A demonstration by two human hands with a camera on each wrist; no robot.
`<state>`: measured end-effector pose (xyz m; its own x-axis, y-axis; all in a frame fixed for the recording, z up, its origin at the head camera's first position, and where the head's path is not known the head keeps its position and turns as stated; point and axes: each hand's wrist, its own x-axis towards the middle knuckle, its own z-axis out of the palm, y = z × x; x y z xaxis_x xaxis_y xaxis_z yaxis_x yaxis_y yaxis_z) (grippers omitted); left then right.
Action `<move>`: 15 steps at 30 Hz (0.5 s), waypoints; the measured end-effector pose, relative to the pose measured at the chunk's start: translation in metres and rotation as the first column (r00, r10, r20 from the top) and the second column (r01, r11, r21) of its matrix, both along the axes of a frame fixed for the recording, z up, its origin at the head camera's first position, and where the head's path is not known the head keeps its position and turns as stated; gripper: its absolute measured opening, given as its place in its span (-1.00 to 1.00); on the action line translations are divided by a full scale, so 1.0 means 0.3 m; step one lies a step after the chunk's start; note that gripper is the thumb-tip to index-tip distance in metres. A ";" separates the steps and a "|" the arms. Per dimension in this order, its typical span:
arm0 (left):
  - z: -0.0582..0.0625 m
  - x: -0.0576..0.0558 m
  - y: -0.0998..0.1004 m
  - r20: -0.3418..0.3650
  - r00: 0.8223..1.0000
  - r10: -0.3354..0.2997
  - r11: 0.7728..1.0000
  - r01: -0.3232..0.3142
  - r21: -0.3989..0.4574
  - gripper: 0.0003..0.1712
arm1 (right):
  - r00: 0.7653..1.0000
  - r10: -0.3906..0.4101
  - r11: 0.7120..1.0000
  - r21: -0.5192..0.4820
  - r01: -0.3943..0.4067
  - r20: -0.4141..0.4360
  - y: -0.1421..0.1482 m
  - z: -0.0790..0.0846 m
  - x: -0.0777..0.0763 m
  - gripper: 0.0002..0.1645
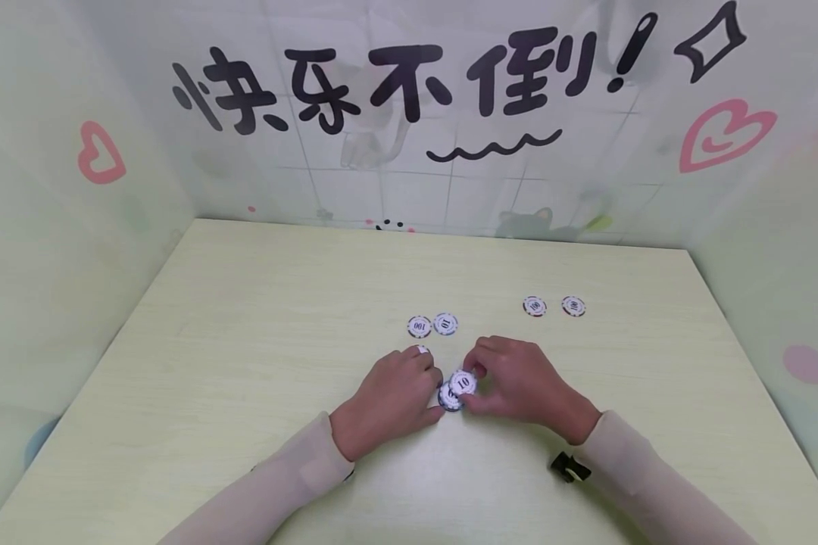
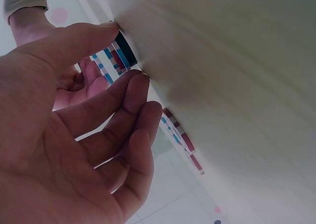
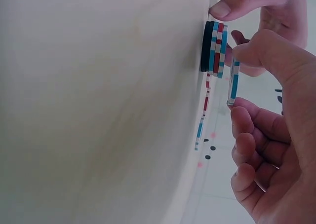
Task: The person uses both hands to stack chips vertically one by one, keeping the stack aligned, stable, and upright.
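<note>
Right wrist, chip: pinched in my right hand; slackening could have dropped it askew.
Stack: my left hand, thumb and fingers parted, could have bumped it over.

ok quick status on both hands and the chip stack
Right hand pinching a 10 chip, just above the stack. Left hand alongside it, contact unclear. The stack stands on the table. Nothing visible between chip and stack.
</note>
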<state>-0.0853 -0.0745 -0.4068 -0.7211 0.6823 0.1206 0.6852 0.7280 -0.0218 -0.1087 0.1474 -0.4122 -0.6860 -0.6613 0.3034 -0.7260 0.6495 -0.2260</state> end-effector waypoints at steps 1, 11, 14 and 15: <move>0.000 0.000 0.000 0.001 1.000 0.001 1.000 -0.001 -0.001 -0.61 | 1.000 0.005 1.000 0.000 -0.005 0.005 -0.002 0.000 0.002 -0.66; 0.007 0.001 0.002 0.025 1.000 0.015 1.000 -0.015 0.006 -0.59 | 0.997 0.030 0.999 0.023 -0.032 0.066 -0.016 -0.009 0.016 -0.65; 0.007 0.001 0.003 0.028 0.999 0.016 1.000 -0.017 0.004 -0.59 | 0.997 0.035 0.999 0.033 -0.038 0.071 -0.021 -0.004 0.020 -0.65; 0.007 0.001 0.003 0.030 0.999 0.017 1.000 -0.017 0.004 -0.59 | 0.997 0.036 0.999 0.037 -0.039 0.073 -0.022 -0.002 0.021 -0.65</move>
